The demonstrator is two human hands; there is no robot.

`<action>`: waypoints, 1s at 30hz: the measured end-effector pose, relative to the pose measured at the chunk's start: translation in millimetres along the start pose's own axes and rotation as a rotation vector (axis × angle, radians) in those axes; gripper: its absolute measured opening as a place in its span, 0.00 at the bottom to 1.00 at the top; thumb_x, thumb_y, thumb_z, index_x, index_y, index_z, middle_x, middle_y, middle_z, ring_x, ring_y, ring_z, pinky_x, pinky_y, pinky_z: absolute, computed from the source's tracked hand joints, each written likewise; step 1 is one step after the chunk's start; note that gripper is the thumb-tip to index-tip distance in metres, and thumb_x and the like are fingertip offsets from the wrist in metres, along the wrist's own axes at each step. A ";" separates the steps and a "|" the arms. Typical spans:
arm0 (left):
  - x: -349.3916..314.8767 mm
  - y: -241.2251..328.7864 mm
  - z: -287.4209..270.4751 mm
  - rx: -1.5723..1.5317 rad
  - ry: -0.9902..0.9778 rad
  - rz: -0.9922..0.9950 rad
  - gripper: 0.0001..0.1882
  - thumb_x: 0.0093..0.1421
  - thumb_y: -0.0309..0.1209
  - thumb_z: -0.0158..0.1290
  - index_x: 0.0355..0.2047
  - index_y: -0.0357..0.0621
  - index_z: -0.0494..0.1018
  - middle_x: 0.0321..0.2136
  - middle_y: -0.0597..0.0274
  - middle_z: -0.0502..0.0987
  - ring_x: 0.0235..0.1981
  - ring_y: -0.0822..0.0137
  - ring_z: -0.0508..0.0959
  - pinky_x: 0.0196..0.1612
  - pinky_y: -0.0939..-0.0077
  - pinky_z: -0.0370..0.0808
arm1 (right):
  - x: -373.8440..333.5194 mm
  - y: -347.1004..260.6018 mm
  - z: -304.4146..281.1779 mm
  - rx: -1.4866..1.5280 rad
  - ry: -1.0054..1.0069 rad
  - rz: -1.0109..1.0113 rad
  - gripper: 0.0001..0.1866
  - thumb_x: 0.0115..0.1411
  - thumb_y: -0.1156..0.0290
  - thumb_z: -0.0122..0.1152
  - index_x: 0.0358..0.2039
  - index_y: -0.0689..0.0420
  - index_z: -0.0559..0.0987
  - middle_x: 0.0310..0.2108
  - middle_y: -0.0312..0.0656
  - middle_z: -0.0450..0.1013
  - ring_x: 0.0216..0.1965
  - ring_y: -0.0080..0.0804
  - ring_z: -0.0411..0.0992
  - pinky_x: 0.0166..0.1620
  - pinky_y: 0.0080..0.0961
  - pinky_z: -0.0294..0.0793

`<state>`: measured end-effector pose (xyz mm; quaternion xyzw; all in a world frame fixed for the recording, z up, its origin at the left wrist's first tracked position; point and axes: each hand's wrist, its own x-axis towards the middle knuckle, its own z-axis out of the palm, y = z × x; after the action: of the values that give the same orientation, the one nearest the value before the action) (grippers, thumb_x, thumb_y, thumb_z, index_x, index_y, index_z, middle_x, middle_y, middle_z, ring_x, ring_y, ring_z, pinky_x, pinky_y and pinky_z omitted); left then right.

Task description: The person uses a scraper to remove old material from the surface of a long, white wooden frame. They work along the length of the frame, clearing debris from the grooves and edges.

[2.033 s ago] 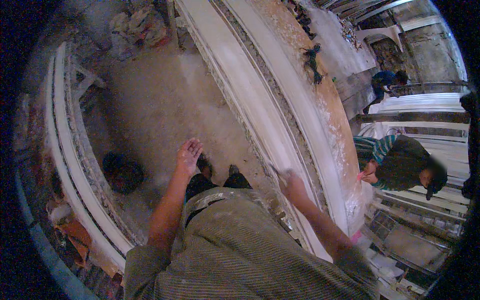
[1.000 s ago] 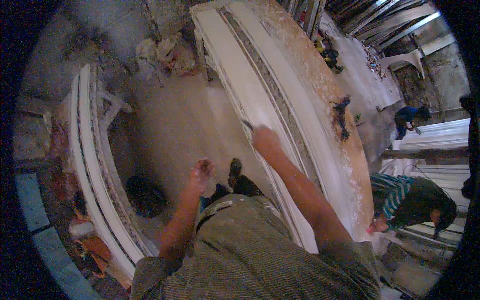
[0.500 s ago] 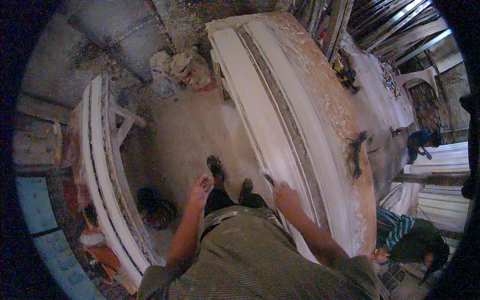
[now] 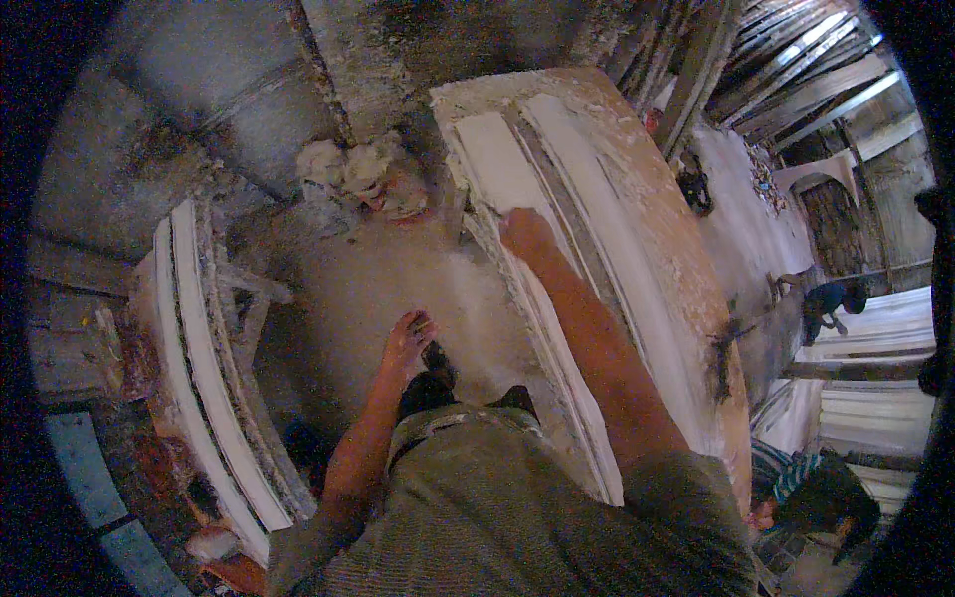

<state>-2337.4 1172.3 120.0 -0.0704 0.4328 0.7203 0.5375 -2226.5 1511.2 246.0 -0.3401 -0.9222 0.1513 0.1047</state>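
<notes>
Background sacks (image 4: 373, 177) bulge, contents unclear; right hand (image 4: 527, 234) grips a tool (image 4: 487, 209), left hand (image 4: 406, 340) slack.

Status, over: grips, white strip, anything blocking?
Right grip closed on thin tool, at edge of white strip. Left grip loosely open. Right forearm partly hides strip.

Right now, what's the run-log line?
right hand: closed, apparently on dark tool, at left white strip on table | left hand: raised, apparently empty

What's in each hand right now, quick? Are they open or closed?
Left hand: loosely open, nothing seen in it.
Right hand: closed on a thin tool, mostly hidden, at the white strip.
</notes>
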 end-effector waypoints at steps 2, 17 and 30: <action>27.2 24.7 -5.9 0.014 -0.112 0.016 0.20 0.67 0.46 0.56 0.51 0.45 0.75 0.46 0.61 0.78 0.52 0.56 0.78 0.58 0.57 0.74 | 42.3 -2.5 12.9 -0.036 0.004 -0.049 0.18 0.63 0.59 0.56 0.31 0.62 0.83 0.36 0.59 0.80 0.39 0.61 0.78 0.45 0.54 0.77; 61.2 60.9 -142.8 -0.135 0.171 -0.104 0.19 0.65 0.42 0.59 0.53 0.49 0.75 0.50 0.61 0.80 0.51 0.57 0.80 0.60 0.54 0.75 | -103.7 -21.6 -76.1 -0.009 -0.406 0.218 0.15 0.66 0.61 0.54 0.42 0.59 0.81 0.34 0.56 0.78 0.36 0.58 0.76 0.44 0.54 0.76; 164.6 173.1 -22.8 0.087 -0.026 0.041 0.19 0.70 0.44 0.52 0.55 0.48 0.73 0.55 0.59 0.76 0.56 0.53 0.76 0.60 0.56 0.73 | 150.2 -25.0 14.4 0.127 -0.034 -0.071 0.16 0.65 0.60 0.57 0.36 0.62 0.82 0.34 0.55 0.78 0.39 0.59 0.77 0.45 0.53 0.76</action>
<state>-2558.1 1265.6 107.5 -0.0287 0.4580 0.7126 0.5307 -2357.8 1589.1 254.9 -0.2974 -0.9239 0.2113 0.1157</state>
